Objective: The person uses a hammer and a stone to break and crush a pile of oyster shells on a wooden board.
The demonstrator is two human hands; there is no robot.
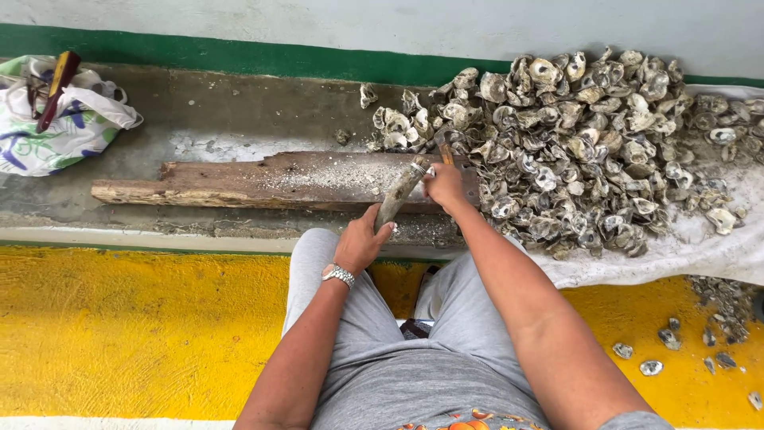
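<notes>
The left hand (362,239) is closed around one long grey tool (400,193), gripped at its near end. Its long axis runs up and slightly right from the grip, the tip resting on one wooden plank (263,179). Just right of the tip, the right hand (446,185) pinches something small; what it holds is too hidden to tell. Beyond and right lies a heap of shells (593,147), too many to count, on a white cloth (700,251).
</notes>
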